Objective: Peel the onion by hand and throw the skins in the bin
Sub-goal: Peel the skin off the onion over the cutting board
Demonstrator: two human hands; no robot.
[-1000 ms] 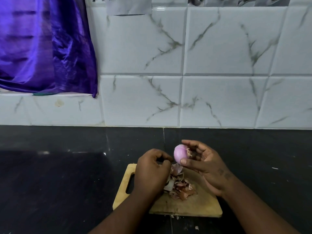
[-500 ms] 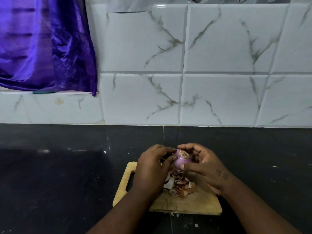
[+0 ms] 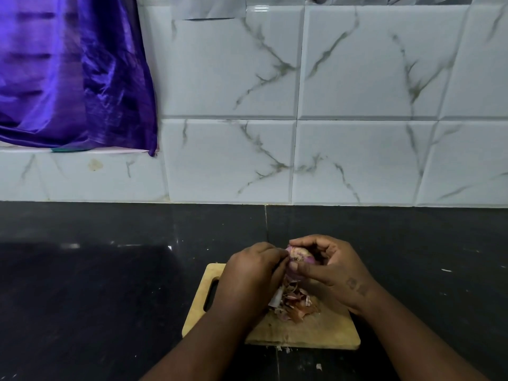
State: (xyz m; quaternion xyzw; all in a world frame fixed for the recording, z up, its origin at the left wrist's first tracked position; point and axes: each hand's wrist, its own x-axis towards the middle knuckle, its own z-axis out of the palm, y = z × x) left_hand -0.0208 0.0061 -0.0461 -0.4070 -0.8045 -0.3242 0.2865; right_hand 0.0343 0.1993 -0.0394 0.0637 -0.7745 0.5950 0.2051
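A small purple onion [image 3: 298, 255] sits between both hands above a wooden cutting board [image 3: 310, 329]. My right hand [image 3: 332, 266] grips it with fingers curled over the top and thumb across the front. My left hand [image 3: 250, 273] pinches at the onion's left side with its fingertips. A heap of dry brown and pale onion skins [image 3: 294, 302] lies on the board just below the hands. Most of the onion is hidden by the fingers. No bin is in view.
The board lies on a black stone counter [image 3: 110, 284] with small skin scraps [image 3: 319, 367] near its front edge. White marbled wall tiles [image 3: 357, 105] rise behind. A purple satin cloth [image 3: 68, 72] hangs at the upper left.
The onion was held up in my right hand alone. My left hand has come over to it, and both hands now close on it slightly lower.
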